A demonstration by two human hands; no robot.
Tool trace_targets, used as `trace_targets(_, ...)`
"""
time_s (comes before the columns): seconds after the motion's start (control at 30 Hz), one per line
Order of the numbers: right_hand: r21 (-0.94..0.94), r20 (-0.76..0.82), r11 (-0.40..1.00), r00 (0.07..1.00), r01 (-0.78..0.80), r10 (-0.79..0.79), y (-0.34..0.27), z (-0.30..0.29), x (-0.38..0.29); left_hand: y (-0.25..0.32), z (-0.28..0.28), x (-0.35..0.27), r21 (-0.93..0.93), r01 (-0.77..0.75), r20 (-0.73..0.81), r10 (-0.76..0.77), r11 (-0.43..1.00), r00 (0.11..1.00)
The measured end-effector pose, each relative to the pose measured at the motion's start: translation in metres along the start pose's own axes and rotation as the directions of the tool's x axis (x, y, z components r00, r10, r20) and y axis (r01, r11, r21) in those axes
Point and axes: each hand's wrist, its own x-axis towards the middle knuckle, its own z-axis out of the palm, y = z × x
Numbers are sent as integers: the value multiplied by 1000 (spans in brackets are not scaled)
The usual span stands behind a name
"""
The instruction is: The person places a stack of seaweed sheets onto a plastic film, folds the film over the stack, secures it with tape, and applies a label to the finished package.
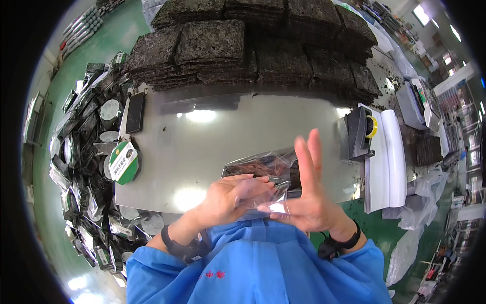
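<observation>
A clear plastic bag (pixel 262 161) with dark dried seaweed inside lies at the near edge of the metal table (pixel 228 133), close to my body. My left hand (pixel 231 195) rests across its near side, fingers bent over the film. With thumb and a finger, my right hand (pixel 311 193) pinches the loose film at the bag's near end, while two other fingers point up and away. Glare on the film hides part of the grip. Beyond the table's middle stand stacked blocks of pressed dried seaweed (pixel 212 41).
A tape dispenser (pixel 357 133) with yellow tape stands right, beside white paper sheets (pixel 393 163). At left lie a black phone (pixel 135 113) and a green-white octagonal label pack (pixel 124 163). Many bagged packs (pixel 91 190) pile beyond the table's left edge. Plastic film (pixel 408 243) hangs at right.
</observation>
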Motion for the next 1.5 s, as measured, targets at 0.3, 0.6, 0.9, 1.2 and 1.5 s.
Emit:
trace_targets(0.3, 288, 149, 790, 840, -541, 521, 63, -24, 0, 11, -1, 2, 40, -111, 96, 106, 993, 990)
trace_targets(0.6, 744, 191, 448, 800, -496, 569, 51, -4, 44, 13, -2, -4, 33, -138, 131, 132, 990, 983)
trace_targets(0.9, 234, 227, 924, 941, -302, 250, 33, -20, -50, 15, -16, 14, -12, -65, 227, 66, 998, 972)
trace_targets(1.2, 306, 341, 732, 788, -609, 513, 38, -19, -43, 14, -1, 12, 186, -106, -67, 120, 977, 990)
trace_targets(1.5, 298, 529, 468, 552, -832, 644, 38, -27, -23, 16, 15, 9, 125, 504, -441, -408, 854, 800)
